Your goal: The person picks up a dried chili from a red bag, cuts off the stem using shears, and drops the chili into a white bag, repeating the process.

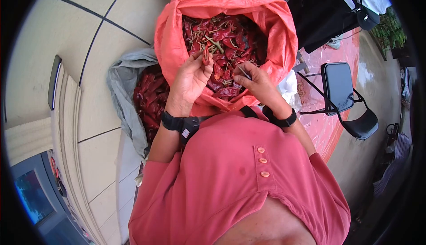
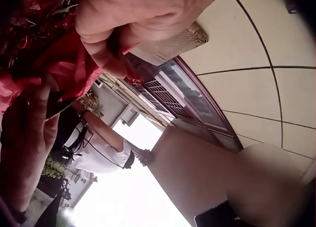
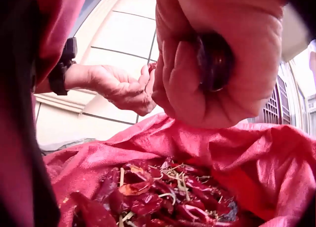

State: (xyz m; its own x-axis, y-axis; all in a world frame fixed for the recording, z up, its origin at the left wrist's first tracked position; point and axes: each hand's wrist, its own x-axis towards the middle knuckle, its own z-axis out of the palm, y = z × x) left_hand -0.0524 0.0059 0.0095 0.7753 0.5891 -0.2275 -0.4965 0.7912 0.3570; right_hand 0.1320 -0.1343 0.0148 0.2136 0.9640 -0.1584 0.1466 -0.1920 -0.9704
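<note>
My left hand [image 1: 191, 80] pinches a dried red chili [image 1: 206, 57] between thumb and fingers, over the pink sack [image 1: 171, 36]. In the left wrist view that hand [image 2: 143, 17] partly covers the chili [image 2: 132, 75]. Just to the right, apart from the chili, my right hand [image 1: 259, 84] grips a thin metal tool [image 1: 244, 72]. Its fingers are curled round a dark, rounded part [image 3: 216, 61] in the right wrist view; the tool's exact kind is unclear. Dried red chilies [image 1: 227, 35] with pale stems fill the sack below both hands.
A grey sack [image 1: 123, 83] of red chilies [image 1: 151, 95] stands left of the pink one. At the right are a black folding chair [image 1: 338, 85] and a pink sheet [image 1: 326, 132] on the ground. A person in a white top [image 2: 101, 150] is near the sack.
</note>
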